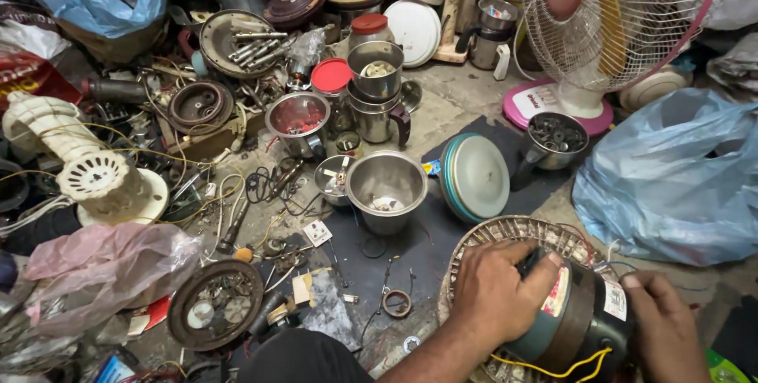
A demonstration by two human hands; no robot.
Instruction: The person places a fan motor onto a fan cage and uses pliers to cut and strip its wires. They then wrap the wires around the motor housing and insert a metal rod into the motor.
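Note:
My left hand (499,288) lies over the top of a teal and brown electric motor (572,316) with yellow wires, gripping it. My right hand (667,328) holds the motor's other end near its label. The motor rests on a round wire fan guard (505,233) lying flat on a dark mat (426,249) on the floor.
A steel jar (387,185) and a teal-rimmed lid (474,176) stand just beyond the mat. A pink-based table fan (600,28) is at the back right, a blue plastic bag (671,178) at the right. Steel mixer jars, motor parts, wires and lids crowd the left and back.

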